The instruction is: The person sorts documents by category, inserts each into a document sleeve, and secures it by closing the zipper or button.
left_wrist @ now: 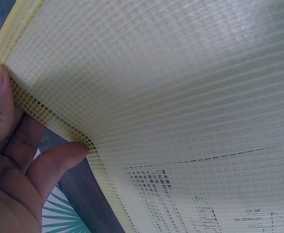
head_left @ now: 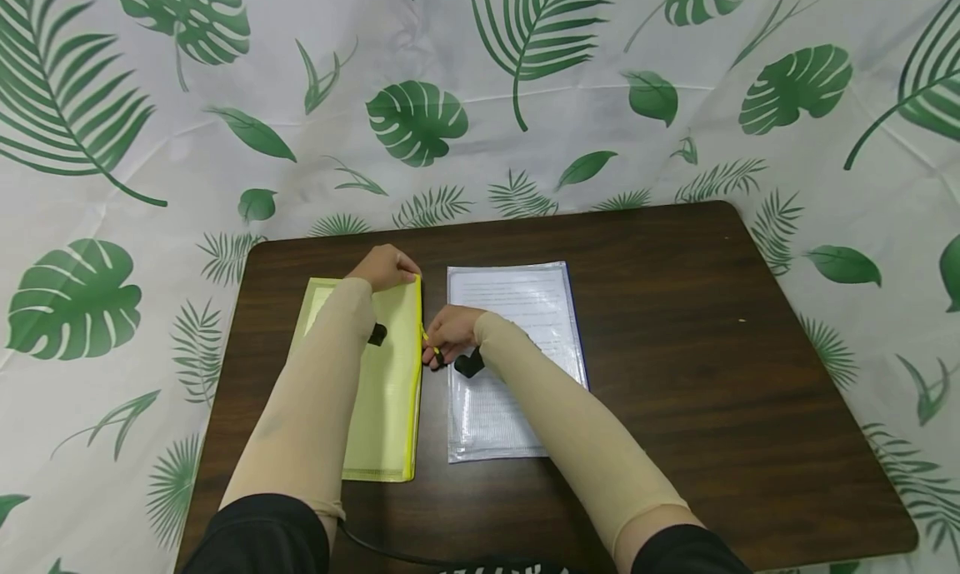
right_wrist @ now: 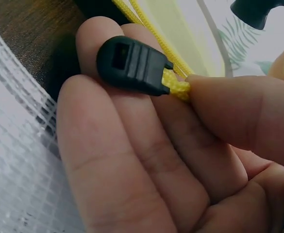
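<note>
A yellow mesh zipper pouch lies on the left part of the table, its yellow zipper edge to the right. At its top right corner my left hand pinches the edge, and in the left wrist view printed paper shows through the mesh. Beside the zipper edge, my right hand pinches a yellow cord zipper pull between thumb and fingers. The black end tab of that pull rests against the fingers. Under the right forearm lies a clear mesh pouch with a blue edge, holding a printed sheet.
Both pouches lie on a dark brown wooden table. A white cloth with green leaves hangs behind it and shows at both sides. A black cable runs along the front near the body.
</note>
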Demonstrator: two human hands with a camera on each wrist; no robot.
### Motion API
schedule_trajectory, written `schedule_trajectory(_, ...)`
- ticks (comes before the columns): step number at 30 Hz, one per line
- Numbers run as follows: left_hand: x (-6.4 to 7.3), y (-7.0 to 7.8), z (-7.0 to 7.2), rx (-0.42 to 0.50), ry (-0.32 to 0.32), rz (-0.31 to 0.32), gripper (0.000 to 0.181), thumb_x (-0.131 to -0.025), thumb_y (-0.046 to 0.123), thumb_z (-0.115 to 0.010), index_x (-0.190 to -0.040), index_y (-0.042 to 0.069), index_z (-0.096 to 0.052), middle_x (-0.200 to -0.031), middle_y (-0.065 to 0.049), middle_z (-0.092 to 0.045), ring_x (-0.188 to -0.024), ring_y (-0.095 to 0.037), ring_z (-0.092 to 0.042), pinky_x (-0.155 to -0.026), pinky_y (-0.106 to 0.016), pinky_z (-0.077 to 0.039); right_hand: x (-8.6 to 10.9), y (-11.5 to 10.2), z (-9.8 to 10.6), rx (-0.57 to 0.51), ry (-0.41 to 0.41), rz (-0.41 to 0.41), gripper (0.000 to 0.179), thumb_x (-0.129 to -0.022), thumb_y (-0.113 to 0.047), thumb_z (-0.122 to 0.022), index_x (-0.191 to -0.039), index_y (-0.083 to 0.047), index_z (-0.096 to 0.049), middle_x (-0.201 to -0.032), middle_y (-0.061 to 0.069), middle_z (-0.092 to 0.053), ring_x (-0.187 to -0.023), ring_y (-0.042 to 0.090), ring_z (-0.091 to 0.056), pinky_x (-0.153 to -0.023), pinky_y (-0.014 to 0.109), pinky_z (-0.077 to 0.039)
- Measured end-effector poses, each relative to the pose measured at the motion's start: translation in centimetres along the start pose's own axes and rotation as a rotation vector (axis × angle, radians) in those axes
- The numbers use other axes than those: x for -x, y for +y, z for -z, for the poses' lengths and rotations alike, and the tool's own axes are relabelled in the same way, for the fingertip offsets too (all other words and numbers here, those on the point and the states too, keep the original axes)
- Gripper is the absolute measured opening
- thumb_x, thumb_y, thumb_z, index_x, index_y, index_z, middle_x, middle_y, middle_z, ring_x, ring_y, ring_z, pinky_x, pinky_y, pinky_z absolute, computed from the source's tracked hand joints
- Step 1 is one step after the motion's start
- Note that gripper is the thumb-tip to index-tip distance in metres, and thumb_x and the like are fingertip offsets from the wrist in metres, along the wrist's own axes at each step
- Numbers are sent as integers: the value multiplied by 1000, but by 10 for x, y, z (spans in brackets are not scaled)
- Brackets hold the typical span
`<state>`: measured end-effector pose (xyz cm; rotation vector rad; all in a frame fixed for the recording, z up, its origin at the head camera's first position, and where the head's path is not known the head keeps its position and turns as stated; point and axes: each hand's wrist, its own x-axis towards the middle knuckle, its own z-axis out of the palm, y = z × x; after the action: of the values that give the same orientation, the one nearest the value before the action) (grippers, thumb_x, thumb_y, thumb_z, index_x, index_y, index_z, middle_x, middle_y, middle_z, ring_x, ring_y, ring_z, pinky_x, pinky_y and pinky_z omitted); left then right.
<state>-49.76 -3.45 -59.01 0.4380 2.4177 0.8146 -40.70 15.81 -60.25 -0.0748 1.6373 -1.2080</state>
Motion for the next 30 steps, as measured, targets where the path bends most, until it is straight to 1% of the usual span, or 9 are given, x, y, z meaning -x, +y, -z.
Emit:
schedule_trajectory(4, 0, 1, -1, 5, 9, 8, 22, -100, 12, -65, -116, 3, -76, -123, -16, -71, -116, -33, -63, -99, -47, -51, 1, 1, -1, -7, -7, -2, 26, -105, -6, -53, -110, 12, -71, -106, 22, -74, -75, 17, -72, -62, 22, -56)
schedule_trajectory(8, 0, 1, -1, 10, 5, 8, 22, -101, 13, -65, -117, 3, -76, -124, -17, -70, -117, -33, -62, -101, -47, -50, 2, 2, -3, -15, -21, -7, 26, -106, -5, -52, -109, 12, -71, -107, 22, -74, -74, 16, -72, -62, 21, -56)
schedule_trajectory(13, 0, 1, -1, 9, 11, 5, 22, -101, 12, -65, -117, 3, -76, -125, -17, -70, -119, -33, -61, -101, -47, -49, 2, 4, -6, -19, -24, 6, 25, -105, -3, -51, -110, 13, -70, -105, 23, -74, -74, 17, -72, -61, 22, -56)
schedule_trajectory(21, 0, -2, -1, 15, 11, 4, 21, -100, 11, -65, -115, 3, -76, -123, -17, -71, -118, -33, -62, -101, -48, -49, 3, 7, -9, -38, -42, 1, 24, -105, -1, -50, -112, 14, -68, -102, 22, -75, -75, 17, -72, -60, 21, -56)
schedule_trajectory(30, -1, -3, -2, 12, 25, -13, 20, -100, 10, -65, -115, 1, -76, -122, -17, -71, -116, -33, -63, -99, -47, -50, 6, 15, -17, -1, -90, 21, 24, -104, -3, -53, -107, 13, -70, -100, 21, -75, -77, 18, -74, -61, 22, -56)
